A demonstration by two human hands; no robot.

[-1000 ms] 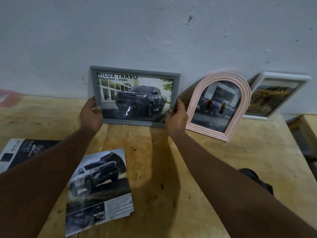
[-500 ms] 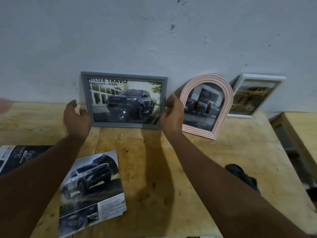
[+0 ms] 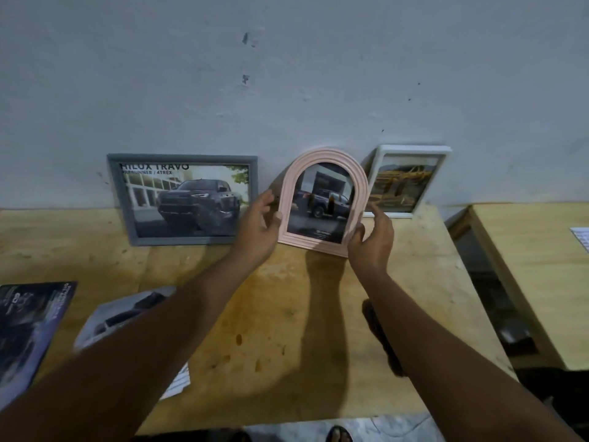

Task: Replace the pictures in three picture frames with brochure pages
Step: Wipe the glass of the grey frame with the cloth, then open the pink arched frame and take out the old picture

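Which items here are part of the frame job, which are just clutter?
Job: grey frame, pink arched frame held by left hand and right hand, white frame, loose brochure page, dark brochure.
Clutter: dark object, paper on side table.

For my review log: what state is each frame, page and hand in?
Grey frame: leaning on wall, truck page inside.
Pink arched frame: held upright by left hand and right hand.
White frame: leaning on wall, picture inside.
Loose page: flat on table, partly hidden.

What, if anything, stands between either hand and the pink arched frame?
Nothing visible does. The left hand and the right hand hold the pink arched frame by its two sides.
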